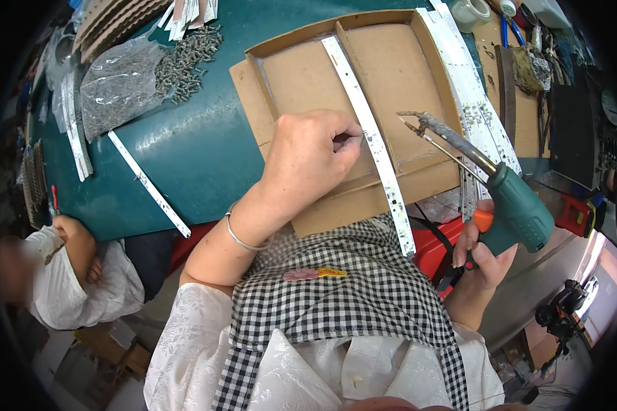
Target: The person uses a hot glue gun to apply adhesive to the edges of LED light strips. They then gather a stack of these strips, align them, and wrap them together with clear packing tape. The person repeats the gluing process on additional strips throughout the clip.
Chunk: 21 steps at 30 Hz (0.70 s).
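My right hand grips a green soldering gun with an orange trigger. Its metal tip points up and left, above the cardboard tray and apart from the strip. A narrow white LED strip lies lengthwise over the tray, its near end reaching past the edge toward my checked apron. Beside the strip's middle, my left hand is closed in a pinch, thumb against curled fingers. Whatever sits between those fingertips is hidden or too small to make out.
More LED strips are stacked along the tray's right side. Another single strip lies on the green table. Small metal parts spill from a plastic bag at far left. Another person sits at the left.
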Available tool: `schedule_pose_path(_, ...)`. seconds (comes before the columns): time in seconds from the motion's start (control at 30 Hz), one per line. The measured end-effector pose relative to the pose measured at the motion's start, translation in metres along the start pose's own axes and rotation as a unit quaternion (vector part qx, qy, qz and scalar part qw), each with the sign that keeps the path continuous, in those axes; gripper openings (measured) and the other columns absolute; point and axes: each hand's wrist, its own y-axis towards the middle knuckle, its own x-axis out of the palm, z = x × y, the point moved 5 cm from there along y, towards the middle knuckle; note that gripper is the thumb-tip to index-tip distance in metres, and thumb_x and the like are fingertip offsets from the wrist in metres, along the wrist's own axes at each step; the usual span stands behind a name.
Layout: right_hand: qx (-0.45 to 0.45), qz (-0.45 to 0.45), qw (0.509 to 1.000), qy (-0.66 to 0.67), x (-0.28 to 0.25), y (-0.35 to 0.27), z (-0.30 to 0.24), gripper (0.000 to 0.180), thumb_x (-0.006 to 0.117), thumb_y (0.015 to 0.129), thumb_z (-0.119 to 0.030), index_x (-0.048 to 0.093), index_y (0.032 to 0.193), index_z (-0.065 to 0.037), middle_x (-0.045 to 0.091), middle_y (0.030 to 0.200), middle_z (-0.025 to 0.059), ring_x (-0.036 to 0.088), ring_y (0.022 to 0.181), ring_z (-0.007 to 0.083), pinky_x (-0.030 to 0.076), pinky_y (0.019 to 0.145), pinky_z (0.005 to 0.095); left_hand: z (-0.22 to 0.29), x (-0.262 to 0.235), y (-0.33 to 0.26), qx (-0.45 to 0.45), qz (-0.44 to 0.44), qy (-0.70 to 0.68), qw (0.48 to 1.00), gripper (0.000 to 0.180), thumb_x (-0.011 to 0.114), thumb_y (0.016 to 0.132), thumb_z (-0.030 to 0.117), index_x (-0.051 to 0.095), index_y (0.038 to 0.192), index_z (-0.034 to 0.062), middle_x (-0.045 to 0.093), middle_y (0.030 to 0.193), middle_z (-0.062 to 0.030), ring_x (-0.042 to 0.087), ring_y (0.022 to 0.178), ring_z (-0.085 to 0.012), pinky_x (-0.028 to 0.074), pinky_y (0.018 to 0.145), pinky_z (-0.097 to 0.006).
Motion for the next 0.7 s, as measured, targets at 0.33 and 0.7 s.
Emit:
schedule_pose_path(0.33, -0.039, 0.011, 0.995, 0.092, 0.005, -0.008, -0.001, 0.069, 0.073, 0.081, -0.007, 0.036, 0.135, 0.012, 0.054, 0.082, 0.0124, 0.056, 0.051, 0.0173, 0.048, 0.041, 0.0278, 0.0, 0.0, 0.001, 0.005, -0.004, 0.004, 1.0, 0.005, 0.074, 0.077, 0.001, 0.073, 0.082, 0.0003, 0.073, 0.075, -0.0098, 0.071, 0.064, -0.0148, 0.057, 0.059, -0.025)
schedule_pose_path(0.7, -0.107, 0.034, 0.983, 0.145, 0.002, -0.038, 0.0, 0.068, 0.067, 0.084, -0.009, 0.032, 0.14, 0.008, 0.049, 0.084, 0.0098, 0.05, 0.049, 0.0142, 0.045, 0.037, 0.0252, 0.022, -0.02, -0.01, 0.042, -0.001, 0.074, 0.996, 0.021, 0.074, 0.074, -0.002, 0.071, 0.095, 0.0017, 0.071, 0.076, -0.01, 0.07, 0.065, -0.0169, 0.057, 0.06, -0.026)
